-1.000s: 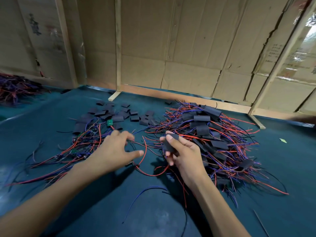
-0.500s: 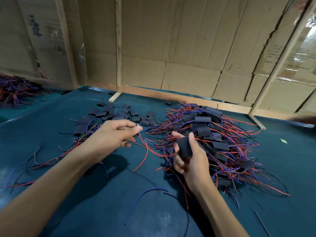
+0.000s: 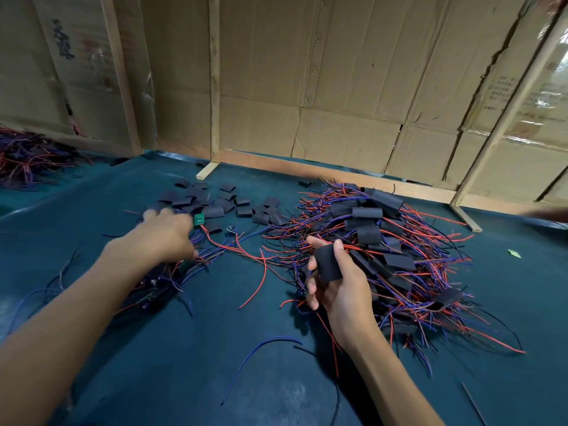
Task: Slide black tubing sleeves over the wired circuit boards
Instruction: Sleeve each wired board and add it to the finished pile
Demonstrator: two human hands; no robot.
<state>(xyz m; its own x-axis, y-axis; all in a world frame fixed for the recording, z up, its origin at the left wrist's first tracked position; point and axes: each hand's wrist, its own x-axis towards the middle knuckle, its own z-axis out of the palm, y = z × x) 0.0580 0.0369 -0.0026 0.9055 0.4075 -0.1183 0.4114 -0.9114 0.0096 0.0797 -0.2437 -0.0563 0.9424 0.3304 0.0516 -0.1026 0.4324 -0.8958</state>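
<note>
Right hand (image 3: 336, 285) pinches a black sleeve (image 3: 328, 263) at frame centre; left hand (image 3: 166, 233), fingers spread, reaches onto loose sleeves (image 3: 215, 204) upper left.

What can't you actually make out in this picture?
- Head view: the left hand is motion-blurred; its grip is unclear.
- The right hand hides whether a board sits inside its black sleeve.
- The far-left wire pile is cut off by the edge.

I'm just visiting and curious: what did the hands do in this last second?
The left hand left the wires near the middle and reached away to the loose sleeve pile, beside a green board. The right hand lifted slightly and turned, keeping its grip on one black sleeve. The finished pile stayed put.
</note>
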